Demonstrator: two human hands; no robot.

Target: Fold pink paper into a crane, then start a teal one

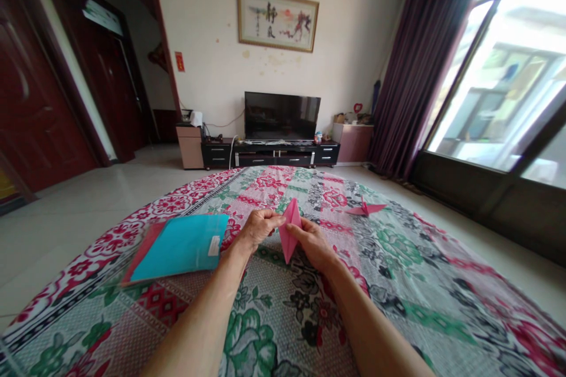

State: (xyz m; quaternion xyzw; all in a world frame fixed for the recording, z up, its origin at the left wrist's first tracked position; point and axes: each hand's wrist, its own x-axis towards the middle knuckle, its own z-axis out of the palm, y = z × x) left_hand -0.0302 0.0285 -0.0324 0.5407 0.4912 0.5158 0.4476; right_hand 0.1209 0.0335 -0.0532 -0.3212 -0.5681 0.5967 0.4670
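Observation:
A pink folded paper (290, 241), shaped like a long narrow diamond, is held upright between my two hands above the patterned cloth. My left hand (260, 227) pinches its left edge between thumb and fingers. On the other side, my right hand (313, 241) grips it with the thumb on the near face and the fingers behind, partly hidden. Farther off to the right, a pink origami crane (365, 208) rests on the cloth with its wings spread.
A packet of coloured paper (181, 247), blue on top, lies left of my left forearm. The flowered tablecloth (256, 330) covers the round table. Beyond the table stand a television (282, 116) and a low black cabinet (259, 159).

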